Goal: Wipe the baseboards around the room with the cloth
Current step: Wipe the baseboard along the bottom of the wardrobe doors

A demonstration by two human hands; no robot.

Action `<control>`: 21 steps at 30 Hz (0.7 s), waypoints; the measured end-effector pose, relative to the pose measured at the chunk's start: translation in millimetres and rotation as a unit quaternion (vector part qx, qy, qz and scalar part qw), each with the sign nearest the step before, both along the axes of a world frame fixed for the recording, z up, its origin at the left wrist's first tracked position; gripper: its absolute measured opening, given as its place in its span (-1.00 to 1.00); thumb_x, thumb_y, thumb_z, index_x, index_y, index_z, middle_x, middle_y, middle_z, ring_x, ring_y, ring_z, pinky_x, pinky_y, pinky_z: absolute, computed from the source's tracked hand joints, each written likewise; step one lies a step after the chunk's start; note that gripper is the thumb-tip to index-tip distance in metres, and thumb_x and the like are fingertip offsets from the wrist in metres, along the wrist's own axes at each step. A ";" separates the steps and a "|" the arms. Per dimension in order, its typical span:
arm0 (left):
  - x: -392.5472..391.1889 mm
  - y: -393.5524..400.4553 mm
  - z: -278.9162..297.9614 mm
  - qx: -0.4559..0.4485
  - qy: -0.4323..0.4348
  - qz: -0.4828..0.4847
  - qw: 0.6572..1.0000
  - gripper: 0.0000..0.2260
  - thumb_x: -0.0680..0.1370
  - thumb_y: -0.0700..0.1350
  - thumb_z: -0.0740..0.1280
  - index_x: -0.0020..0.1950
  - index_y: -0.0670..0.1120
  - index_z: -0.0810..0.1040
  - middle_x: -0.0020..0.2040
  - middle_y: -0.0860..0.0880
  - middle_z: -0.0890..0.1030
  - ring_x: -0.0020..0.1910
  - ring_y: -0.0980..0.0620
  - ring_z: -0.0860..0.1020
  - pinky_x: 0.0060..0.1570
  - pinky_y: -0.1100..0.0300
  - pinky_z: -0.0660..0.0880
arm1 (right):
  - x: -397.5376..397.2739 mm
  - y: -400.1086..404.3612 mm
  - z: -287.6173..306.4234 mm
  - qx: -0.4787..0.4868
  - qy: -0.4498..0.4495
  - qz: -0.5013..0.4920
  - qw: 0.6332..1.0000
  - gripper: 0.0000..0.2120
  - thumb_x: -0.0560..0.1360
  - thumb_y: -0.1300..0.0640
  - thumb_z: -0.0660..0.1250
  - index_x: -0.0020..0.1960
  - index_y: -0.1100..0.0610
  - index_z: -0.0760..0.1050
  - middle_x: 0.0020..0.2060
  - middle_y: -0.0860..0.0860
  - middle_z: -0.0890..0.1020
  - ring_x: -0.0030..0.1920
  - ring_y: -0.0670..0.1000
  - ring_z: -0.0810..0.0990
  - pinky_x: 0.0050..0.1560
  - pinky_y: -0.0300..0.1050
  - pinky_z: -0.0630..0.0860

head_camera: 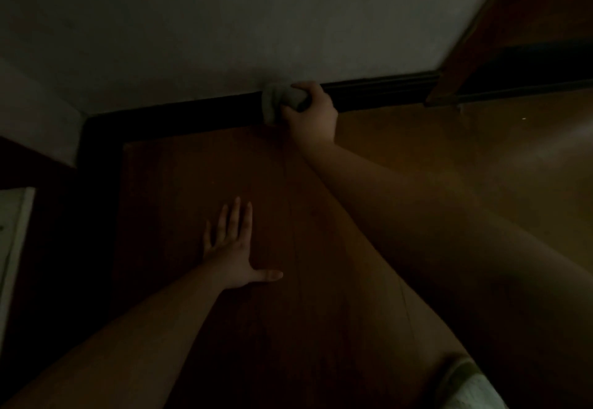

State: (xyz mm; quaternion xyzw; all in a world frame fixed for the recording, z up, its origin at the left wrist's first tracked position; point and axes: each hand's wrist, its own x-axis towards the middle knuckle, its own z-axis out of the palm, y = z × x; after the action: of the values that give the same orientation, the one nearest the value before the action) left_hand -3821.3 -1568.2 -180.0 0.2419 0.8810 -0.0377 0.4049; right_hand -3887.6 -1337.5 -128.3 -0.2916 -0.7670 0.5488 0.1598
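The pale wall [224, 23] fills the top of the dim view, and the wooden floor [417, 158] spreads below it. Between them runs the dark baseboard [378, 89], turning a corner at the left. A brown door [529, 23] meets the baseboard's right end. The left hand [236, 249] lies flat on the floor well below the baseboard, fingers straight and spread. The right hand [313, 113] presses against the baseboard, fingers curled tight around the pale bunched cloth [279, 100], which touches the baseboard's face just left of the hand.
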 end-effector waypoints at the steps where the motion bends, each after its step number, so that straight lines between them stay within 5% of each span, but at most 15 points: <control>1: -0.3 -0.5 -0.4 0.000 -0.001 0.001 1.000 0.33 -0.05 0.71 0.11 0.26 0.15 -0.76 0.28 0.09 -0.76 0.39 -0.07 -0.59 0.41 -0.24 -0.38 | -2.8 6.1 2.0 -0.008 0.002 -0.014 1.000 -0.64 0.44 0.16 0.43 0.23 0.06 0.53 0.12 0.06 0.59 0.11 0.03 0.57 -0.01 -0.24 0.47; 5: -0.2 -2.8 -6.1 0.004 0.008 -0.004 1.000 0.35 -0.08 0.73 0.05 0.30 0.13 -0.74 0.29 0.08 -0.75 0.38 -0.08 -0.61 0.40 -0.24 -0.39 | 15.4 75.1 5.3 0.051 -0.018 -0.058 0.997 -0.62 0.43 0.13 0.46 0.23 0.07 0.54 0.07 0.03 0.62 0.02 -0.08 0.54 -0.01 -0.28 0.49; 8: 0.3 -1.7 -6.0 -0.001 0.006 -0.002 1.000 0.35 -0.10 0.73 0.04 0.29 0.12 -0.74 0.29 0.08 -0.75 0.37 -0.07 -0.62 0.41 -0.23 -0.39 | 41.6 135.3 7.4 0.122 -0.050 -0.082 0.988 -0.63 0.45 0.10 0.43 0.25 0.05 0.53 0.14 0.06 0.62 0.12 0.00 0.57 0.12 -0.11 0.55; 13: 0.7 0.9 -3.3 -0.005 0.004 -0.002 1.000 0.35 -0.08 0.72 0.07 0.26 0.12 -0.76 0.28 0.08 -0.76 0.37 -0.07 -0.62 0.43 -0.25 -0.36 | 87.2 208.5 9.6 0.131 -0.069 -0.166 0.975 -0.61 0.48 0.16 0.35 0.31 0.03 0.46 0.22 0.05 0.57 0.21 0.04 0.54 0.11 -0.15 0.52; 16: 2.6 1.8 -2.4 -0.002 0.004 -0.002 1.000 0.34 -0.06 0.72 0.08 0.26 0.13 -0.76 0.29 0.08 -0.75 0.39 -0.07 -0.60 0.45 -0.25 -0.35 | 98.6 218.0 5.9 0.122 -0.085 -0.198 0.969 -0.59 0.48 0.16 0.34 0.32 0.06 0.44 0.21 0.06 0.56 0.20 0.05 0.55 0.16 -0.03 0.57; 21: 4.2 2.4 -0.5 0.006 0.006 -0.002 1.000 0.34 0.04 0.69 0.19 0.27 0.13 -0.75 0.29 0.08 -0.75 0.41 -0.07 -0.58 0.44 -0.24 -0.35 | 80.4 150.8 -14.6 0.122 -0.080 -0.191 0.971 -0.59 0.44 0.19 0.36 0.28 0.15 0.45 0.20 0.12 0.56 0.20 0.11 0.54 0.14 -0.12 0.44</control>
State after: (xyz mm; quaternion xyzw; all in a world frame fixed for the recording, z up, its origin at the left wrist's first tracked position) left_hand -3817.1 -1565.8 -180.5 0.2458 0.8832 -0.0350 0.3978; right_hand -3807.2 -1186.7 -142.8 -0.4541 -0.7685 0.3852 0.2341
